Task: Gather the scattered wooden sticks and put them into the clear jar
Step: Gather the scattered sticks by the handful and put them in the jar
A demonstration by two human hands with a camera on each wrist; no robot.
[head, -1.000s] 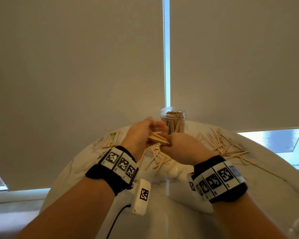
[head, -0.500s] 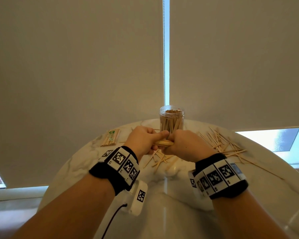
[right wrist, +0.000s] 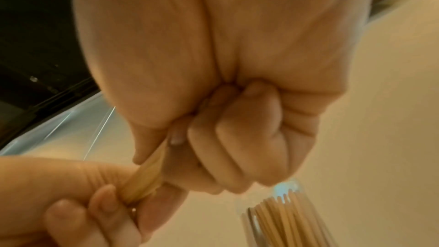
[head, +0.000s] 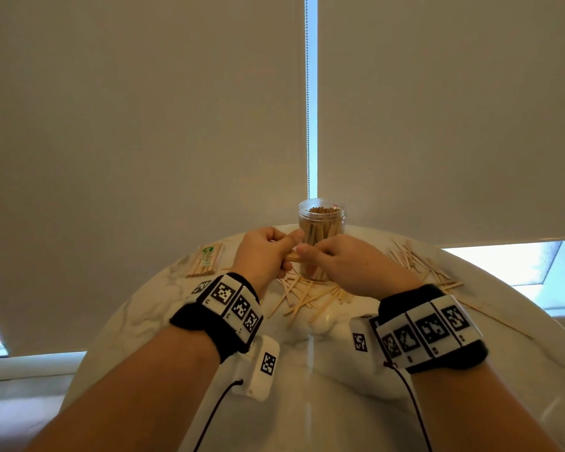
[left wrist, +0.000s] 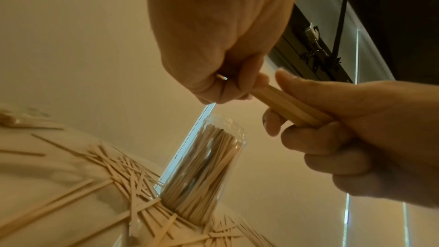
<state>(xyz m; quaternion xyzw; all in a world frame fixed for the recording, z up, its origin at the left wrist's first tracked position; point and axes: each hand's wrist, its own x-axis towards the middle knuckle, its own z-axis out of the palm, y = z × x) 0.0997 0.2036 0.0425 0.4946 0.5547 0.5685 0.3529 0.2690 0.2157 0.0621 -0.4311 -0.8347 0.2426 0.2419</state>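
A clear jar (head: pixel 321 223) packed with upright wooden sticks stands at the table's far edge; it also shows as the jar (left wrist: pixel 204 174) and the jar (right wrist: pixel 285 219). Just in front of it, above the table, my left hand (head: pixel 268 252) and right hand (head: pixel 346 262) both grip one small bundle of sticks (head: pixel 293 256) held level between them. In the left wrist view the bundle (left wrist: pixel 285 104) runs from my left fist into my right fingers. The right wrist view shows the bundle (right wrist: pixel 147 177) between both fists. Loose sticks (head: pixel 304 295) lie scattered below my hands.
More loose sticks (head: pixel 418 262) lie spread on the right of the round marble table (head: pixel 163 308). A wrapped pack of sticks (head: pixel 206 259) lies at the far left. Roller blinds hang close behind the jar.
Both hands have closed round the bundle, squared it up and lifted it slightly toward the jar. The head view has tilted down a little.
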